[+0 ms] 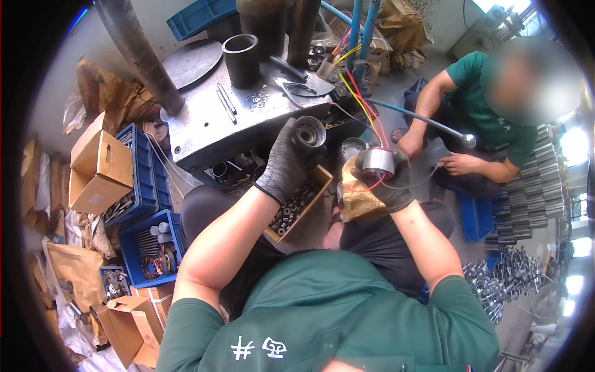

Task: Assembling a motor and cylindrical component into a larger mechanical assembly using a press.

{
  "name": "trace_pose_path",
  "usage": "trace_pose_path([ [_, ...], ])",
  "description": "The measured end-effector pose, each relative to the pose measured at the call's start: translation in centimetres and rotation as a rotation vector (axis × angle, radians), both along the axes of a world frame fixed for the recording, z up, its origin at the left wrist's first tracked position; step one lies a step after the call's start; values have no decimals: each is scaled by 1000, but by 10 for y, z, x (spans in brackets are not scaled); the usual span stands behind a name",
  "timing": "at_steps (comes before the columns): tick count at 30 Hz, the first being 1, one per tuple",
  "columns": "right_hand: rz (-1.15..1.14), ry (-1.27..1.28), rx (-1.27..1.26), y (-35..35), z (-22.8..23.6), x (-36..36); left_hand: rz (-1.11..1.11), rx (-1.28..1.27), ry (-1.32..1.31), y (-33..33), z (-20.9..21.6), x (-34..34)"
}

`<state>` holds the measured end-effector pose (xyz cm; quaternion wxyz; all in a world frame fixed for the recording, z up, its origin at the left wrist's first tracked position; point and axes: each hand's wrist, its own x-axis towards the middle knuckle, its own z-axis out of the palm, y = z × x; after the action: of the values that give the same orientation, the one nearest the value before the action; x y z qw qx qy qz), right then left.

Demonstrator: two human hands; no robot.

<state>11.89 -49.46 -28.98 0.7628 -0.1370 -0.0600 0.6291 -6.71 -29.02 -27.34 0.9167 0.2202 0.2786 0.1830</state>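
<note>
My left hand (284, 162), in a black glove, grips a round metal end cap (310, 132), its hollow side facing up, near the front edge of the metal bench. In my gloved right hand (396, 185) is a short silver cylinder, seemingly a motor stator (378, 162). Red and yellow wires (361, 102) rise from its top, and a red loop hangs below. The two parts are held apart. Another round metal part (353, 146) shows just behind the stator, above a brown paper bag (359, 199).
On the metal bench (198, 133) stand a thick steel tube (240, 62), two pins (226, 102) and pliers (291, 88). A ball-ended lever (469, 141) reaches right. A co-worker (474, 99) sits there, hands close to my right hand. Below lies a wooden box (319, 198) of small metal parts.
</note>
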Motion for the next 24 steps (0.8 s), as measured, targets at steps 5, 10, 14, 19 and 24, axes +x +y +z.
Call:
trace_pose_path([
  [5, 5, 100, 121, 12, 4, -24, 43, 43, 68, 2, -5, -5],
  [10, -70, 161, 89, 20, 12, -13, 9, 65, -27, 3, -5, -9],
  [14, -78, 119, 125, 20, 15, -9, 43, 81, 0, 1, -11, -6],
  [19, -236, -419, -241, 6, 28, -15, 105, 25, -63, 22, -3, -2],
  [24, -249, -887, -392, -5, 37, -30, 197, -48, 10, 43, 14, -12],
])
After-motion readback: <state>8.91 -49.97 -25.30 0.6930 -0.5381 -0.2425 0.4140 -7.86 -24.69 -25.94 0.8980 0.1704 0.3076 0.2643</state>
